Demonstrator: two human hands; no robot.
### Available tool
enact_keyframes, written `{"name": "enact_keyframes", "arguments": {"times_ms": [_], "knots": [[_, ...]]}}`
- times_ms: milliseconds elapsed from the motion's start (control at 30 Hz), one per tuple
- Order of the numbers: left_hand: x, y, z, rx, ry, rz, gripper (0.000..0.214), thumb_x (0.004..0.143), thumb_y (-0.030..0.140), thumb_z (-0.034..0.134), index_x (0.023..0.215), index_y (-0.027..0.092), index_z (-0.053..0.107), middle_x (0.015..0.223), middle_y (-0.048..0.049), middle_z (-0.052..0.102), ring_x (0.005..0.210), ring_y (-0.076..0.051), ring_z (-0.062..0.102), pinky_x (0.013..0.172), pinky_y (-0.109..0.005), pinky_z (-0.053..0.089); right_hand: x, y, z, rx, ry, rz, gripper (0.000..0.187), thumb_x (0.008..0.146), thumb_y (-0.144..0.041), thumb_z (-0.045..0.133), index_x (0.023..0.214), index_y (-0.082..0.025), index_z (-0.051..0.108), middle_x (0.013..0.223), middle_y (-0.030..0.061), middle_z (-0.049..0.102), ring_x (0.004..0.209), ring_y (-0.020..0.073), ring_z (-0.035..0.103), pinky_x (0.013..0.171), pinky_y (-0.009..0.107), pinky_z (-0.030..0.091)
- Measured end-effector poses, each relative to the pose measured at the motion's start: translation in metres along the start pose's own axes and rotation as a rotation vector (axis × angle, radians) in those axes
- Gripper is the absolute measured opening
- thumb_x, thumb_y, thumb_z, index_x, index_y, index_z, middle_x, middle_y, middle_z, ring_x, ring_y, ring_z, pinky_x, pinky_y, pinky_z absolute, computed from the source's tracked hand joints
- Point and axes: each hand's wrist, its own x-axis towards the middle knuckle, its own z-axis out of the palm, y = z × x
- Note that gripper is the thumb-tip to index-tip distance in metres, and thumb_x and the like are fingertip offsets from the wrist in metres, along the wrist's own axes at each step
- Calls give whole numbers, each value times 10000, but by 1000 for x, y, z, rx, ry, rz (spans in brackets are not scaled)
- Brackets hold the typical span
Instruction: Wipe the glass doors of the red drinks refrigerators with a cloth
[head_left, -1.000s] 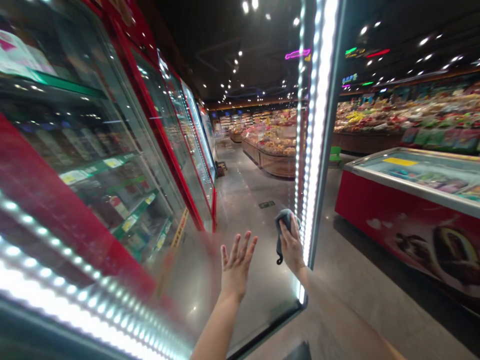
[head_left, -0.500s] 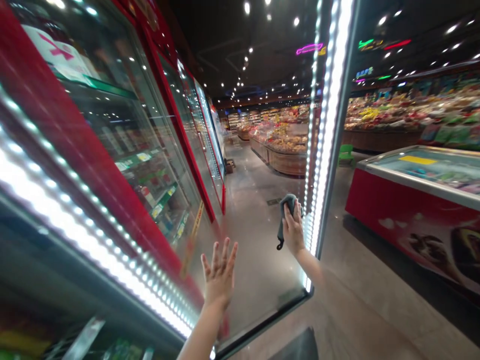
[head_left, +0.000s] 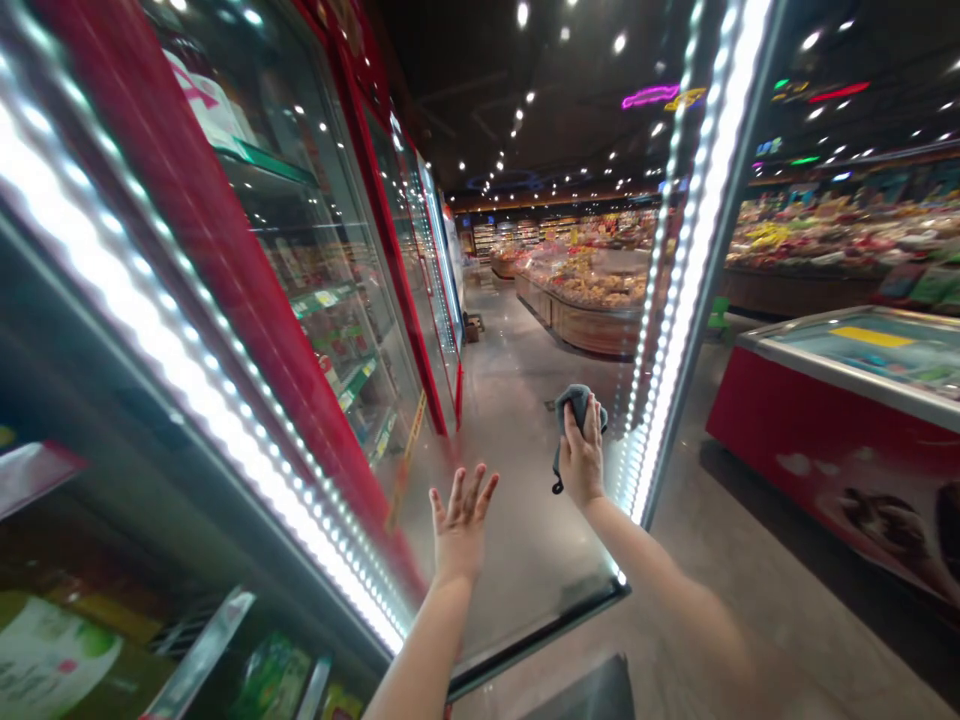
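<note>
A glass cooler door (head_left: 517,610) stands swung out before me, edged by bright LED strips. My left hand (head_left: 460,525) lies flat with fingers spread, palm toward the glass; it holds nothing. Beside the door's right-hand LED strip (head_left: 679,300), my right hand (head_left: 582,455) presses a grey cloth (head_left: 574,398) to the pane, fingers stretched over it. A dark loop of the cloth hangs down at its left. The palm side of both hands is hidden.
Red-framed coolers (head_left: 409,330) with stocked shelves run along the left. Shelf goods (head_left: 52,640) show at lower left. A red chest freezer (head_left: 817,430) stands to the right. Wooden produce displays (head_left: 585,315) stand farther back. A dark flat object (head_left: 592,695) lies at the bottom.
My view has swung left, so the cooler and door frame sit farther right. My right hand with the cloth is farther from the right LED strip. My left hand stays spread.
</note>
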Motion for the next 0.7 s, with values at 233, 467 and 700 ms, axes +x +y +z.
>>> {"name": "enact_keyframes", "arguments": {"times_ms": [233, 467, 700], "knots": [[2, 0, 8, 4, -7, -24, 943, 818, -47, 442, 1586, 407, 136, 1688, 110, -9, 1559, -191, -193, 1230, -650, -22, -22, -12, 4, -19, -226, -203, 857, 922, 2, 438, 1626, -415, 183, 1745, 18, 31, 1590, 304, 125, 1228, 543, 358], [7, 2, 13, -22, 2, -37, 923, 821, -45, 427, 1603, 375, 170, 1697, 86, 59, 1560, -192, -186, 1229, -657, -64, -3, -35, 22, 18, -126, -71, 817, 965, -55, 423, 1640, -376, 92, 1732, 31, -110, 1592, 344, 27, 1220, 583, 350], [-19, -26, -3, -45, 3, 47, 860, 860, 95, 538, 1627, 274, 193, 1711, 2, 134, 1592, -208, -70, 1284, -559, -13, -29, -34, 27, 31, -223, -181, 859, 943, 7, 389, 1629, -411, 85, 1742, 33, -28, 1590, 308, 94, 1206, 540, 394]]}}
